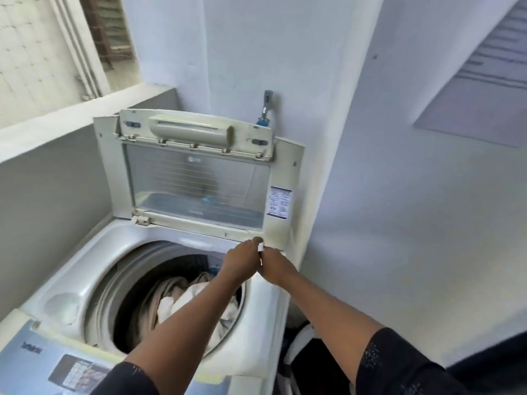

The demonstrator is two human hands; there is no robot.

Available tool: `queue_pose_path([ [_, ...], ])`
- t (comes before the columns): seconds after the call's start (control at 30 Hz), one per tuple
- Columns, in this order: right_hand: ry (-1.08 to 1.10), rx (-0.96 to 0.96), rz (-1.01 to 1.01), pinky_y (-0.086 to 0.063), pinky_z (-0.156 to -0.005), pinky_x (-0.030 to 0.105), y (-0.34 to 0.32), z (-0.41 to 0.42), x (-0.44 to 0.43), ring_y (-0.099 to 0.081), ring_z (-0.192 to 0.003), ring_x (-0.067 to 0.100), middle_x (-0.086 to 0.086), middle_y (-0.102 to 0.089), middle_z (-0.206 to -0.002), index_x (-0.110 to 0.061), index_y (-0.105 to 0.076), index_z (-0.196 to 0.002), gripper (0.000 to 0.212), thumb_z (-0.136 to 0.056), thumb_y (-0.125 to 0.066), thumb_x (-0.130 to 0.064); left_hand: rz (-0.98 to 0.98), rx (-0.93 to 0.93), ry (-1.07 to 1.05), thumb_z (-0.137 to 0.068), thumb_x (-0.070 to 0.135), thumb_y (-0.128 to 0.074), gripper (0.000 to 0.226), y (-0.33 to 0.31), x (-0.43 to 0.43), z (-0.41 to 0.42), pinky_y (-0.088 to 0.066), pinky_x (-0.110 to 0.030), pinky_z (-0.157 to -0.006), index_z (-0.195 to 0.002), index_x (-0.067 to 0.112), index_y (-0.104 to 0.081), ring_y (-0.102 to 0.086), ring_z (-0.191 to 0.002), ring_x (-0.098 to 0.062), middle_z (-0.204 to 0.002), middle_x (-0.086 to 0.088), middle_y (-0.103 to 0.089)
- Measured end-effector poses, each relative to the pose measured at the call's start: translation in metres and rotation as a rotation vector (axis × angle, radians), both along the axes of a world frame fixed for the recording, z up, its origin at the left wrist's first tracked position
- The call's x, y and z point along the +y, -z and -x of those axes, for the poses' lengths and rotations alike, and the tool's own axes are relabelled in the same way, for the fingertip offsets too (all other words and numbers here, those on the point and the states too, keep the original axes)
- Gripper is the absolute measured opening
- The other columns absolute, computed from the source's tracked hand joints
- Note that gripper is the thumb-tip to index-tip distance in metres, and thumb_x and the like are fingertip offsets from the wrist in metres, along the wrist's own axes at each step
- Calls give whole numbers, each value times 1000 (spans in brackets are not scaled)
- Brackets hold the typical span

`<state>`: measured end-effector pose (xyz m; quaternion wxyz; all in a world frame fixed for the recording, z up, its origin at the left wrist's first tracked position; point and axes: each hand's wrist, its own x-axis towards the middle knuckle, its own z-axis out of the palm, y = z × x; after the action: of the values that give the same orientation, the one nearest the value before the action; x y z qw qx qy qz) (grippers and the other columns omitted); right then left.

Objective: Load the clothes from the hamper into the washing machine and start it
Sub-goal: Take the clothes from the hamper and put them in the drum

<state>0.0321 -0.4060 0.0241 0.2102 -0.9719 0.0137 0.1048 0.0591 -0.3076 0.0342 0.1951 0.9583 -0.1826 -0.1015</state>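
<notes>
Clothes: one pale heap [176,295] in the drum, at 7 o'clock from the hands.
Washing machine: one [94,266]; its lid [199,178] stands upright at 12 o'clock.
Hands: two. The left hand [242,260] and right hand [278,266] meet at the lid's 5 o'clock corner with fingers curled. I cannot tell what they hold.
Hamper: one [298,340], at the machine's 4 o'clock.

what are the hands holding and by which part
The left hand and right hand both pinch a small white item between them; which part cannot be told.

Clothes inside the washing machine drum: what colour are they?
The crumpled clothes are beige and white, shown best in the head view.
</notes>
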Motion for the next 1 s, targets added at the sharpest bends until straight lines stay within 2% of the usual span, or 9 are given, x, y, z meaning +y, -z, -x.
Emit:
queue_pose_path([
  [0.1,139,-55,-8,-50,-85,40,-7,17,-42,-58,-107,34,17,-57,-113,-6,-63,-110,30,-88,-42,-5,30,-59,-3,-92,10,-37,47,1,-48,13,-40,-40,-96,-138,18,-35,-49,-122,-29,-135,-9,-52],
  [0.33,301,-21,15,-47,-92,39,20,73,-140,-52,-116,31,14,-52,-124,-4,-59,-118,29,-92,-48,-13,40,-121,83,-90,8,-39,46,35,-140,58,-37,-36,-100,-136,13,-41,-48,-125,-26,-140,-7,-48],
  [0.5,414,109,-39,-46,-89,36,83,124,-194,-53,-112,33,17,-53,-120,-3,-60,-113,28,-92,-47,-15,-18,50,138,-91,5,-36,46,96,-181,95,-37,-37,-99,-137,11,-39,-46,-124,-31,-138,-12,-46],
  [0.63,534,282,-107,-42,-77,31,153,171,-229,-59,-102,29,20,-60,-107,-2,-63,-89,19,-90,-50,-16,-119,184,137,-92,9,-37,41,169,-193,130,-36,-35,-100,-133,8,-41,-45,-124,-31,-135,-14,-48],
  [0.7,535,386,-133,-33,-69,26,197,195,-240,-54,-86,21,15,-52,-91,-15,-45,-63,28,-90,-53,-19,-163,273,112,-93,11,-35,45,210,-193,151,-34,-35,-105,-137,11,-38,-42,-129,-28,-139,-12,-45],
  [0.73,532,421,-139,-31,-70,25,216,205,-245,-51,-85,19,10,-47,-91,-20,-38,-61,33,-91,-53,-23,-190,304,103,-93,12,-34,45,231,-194,161,-34,-34,-106,-138,12,-37,-42,-130,-26,-140,-10,-45],
  [0.8,561,491,-169,-35,-74,26,255,226,-248,-55,-96,23,9,-46,-100,-16,-51,-78,19,-92,-54,-27,-247,385,95,-94,12,-34,44,274,-194,182,-34,-34,-106,-138,12,-37,-42,-130,-25,-140,-9,-45],
  [0.87,592,538,-172,-42,-84,30,289,240,-247,-55,-108,29,12,-49,-115,-5,-59,-106,27,-93,-54,-28,-287,459,106,-92,11,-35,44,307,-190,202,-35,-33,-105,-137,12,-39,-42,-130,-25,-139,-9,-45],
  [1.0,591,631,-202,-43,-93,30,370,251,-241,-55,-112,29,16,-49,-123,-3,-58,-114,32,-93,-54,-27,-322,529,110,-92,11,-36,44,384,-186,226,-35,-26,-105,-135,13,-43,-43,-130,-20,-140,-5,-47],
])
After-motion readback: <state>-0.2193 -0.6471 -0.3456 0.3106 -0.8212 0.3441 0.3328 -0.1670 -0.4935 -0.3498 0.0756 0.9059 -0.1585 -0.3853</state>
